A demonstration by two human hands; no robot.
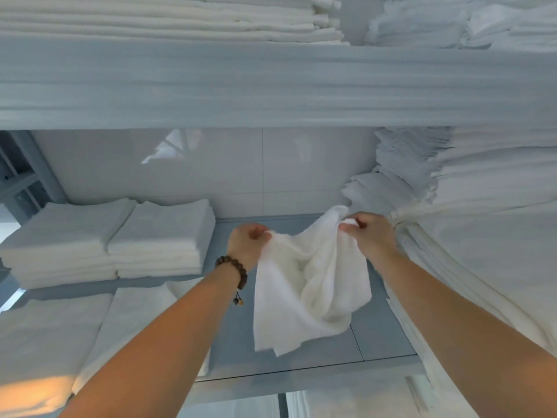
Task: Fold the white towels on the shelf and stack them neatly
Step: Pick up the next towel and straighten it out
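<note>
A person holds a white towel (307,285) up by its top edge over a grey shelf board (229,321), midway through folding linen. The left hand (248,240) pinches one upper corner, fingers curled tight on the cloth. The right hand (369,233) pinches the other, thumb and fingers closed on a bunched fold. The gripped edge runs crosswise between the two hands and sags in the middle. The rest of the towel hangs below the fingers toward the person, its lower hem rumpled and just above or brushing the board; which, the view does not settle. Left of the towel sit two folded stacks (159,236), with flatter folded pieces nearer the person. Right of it, close behind the right hand, rises a loose heap of unfolded linen (458,188). Above it, an upper shelf (271,86) carries more white piles. A bead bracelet (233,268) circles the left wrist. The next fold likely depends on drawing the hands apart to tauten that crosswise edge, and the left hand is nearer the finished stacks.
</note>
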